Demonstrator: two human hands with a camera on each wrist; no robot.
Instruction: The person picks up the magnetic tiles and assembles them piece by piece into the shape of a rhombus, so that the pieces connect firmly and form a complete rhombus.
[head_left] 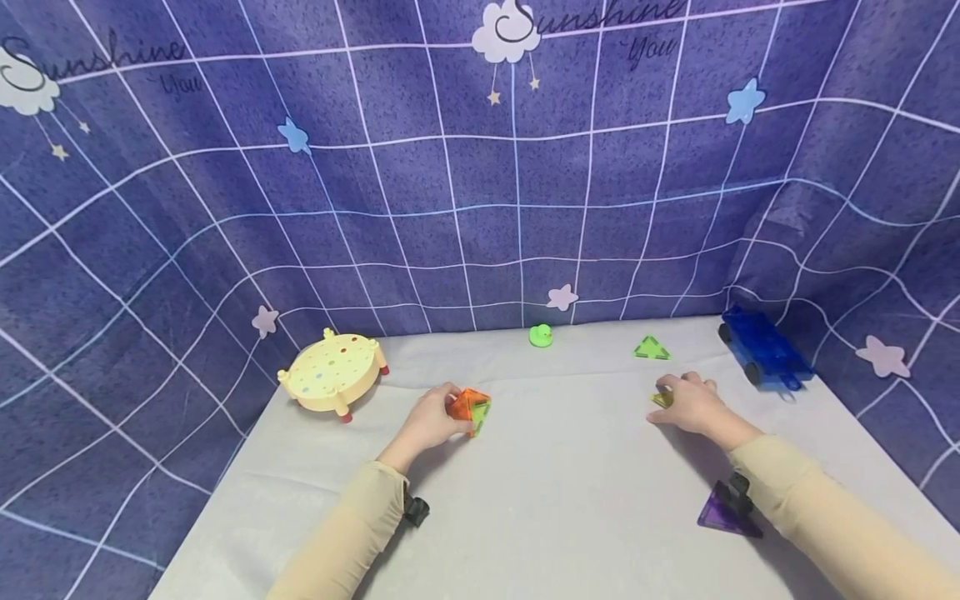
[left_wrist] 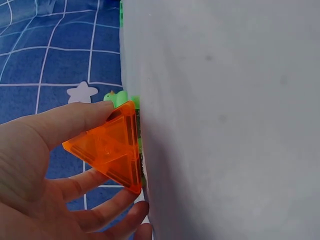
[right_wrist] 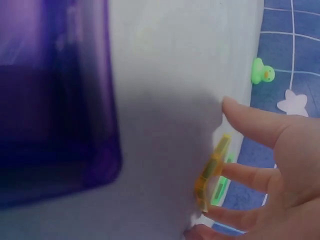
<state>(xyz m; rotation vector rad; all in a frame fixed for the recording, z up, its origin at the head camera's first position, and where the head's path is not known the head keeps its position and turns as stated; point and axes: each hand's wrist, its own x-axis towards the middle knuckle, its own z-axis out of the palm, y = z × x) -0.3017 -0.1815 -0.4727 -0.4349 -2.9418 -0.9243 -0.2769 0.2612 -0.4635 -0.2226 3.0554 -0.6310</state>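
Note:
My left hand (head_left: 433, 419) grips a small pyramid-like form of translucent triangular magnetic tiles. Its orange tile (left_wrist: 112, 150) faces the left wrist camera, with the thumb at the upper edge and fingers behind. A green tile (head_left: 480, 417) shows on its right side in the head view. Over on the right, my right hand (head_left: 693, 402) is at a yellow triangular tile (right_wrist: 212, 172) low over the table. Its fingers are at the tile's far side, while the thumb stands apart from it. Beneath the right wrist lies a purple triangular tile (head_left: 726, 515).
A green triangular tile (head_left: 652, 348) lies beyond the right hand. At the back edge sits a green toy duck (head_left: 541, 336). A blue toy car base (head_left: 765, 348) stands far right, and a cream round toy with short legs (head_left: 333, 372) far left. Patterned cloth (head_left: 480, 233) hangs behind.

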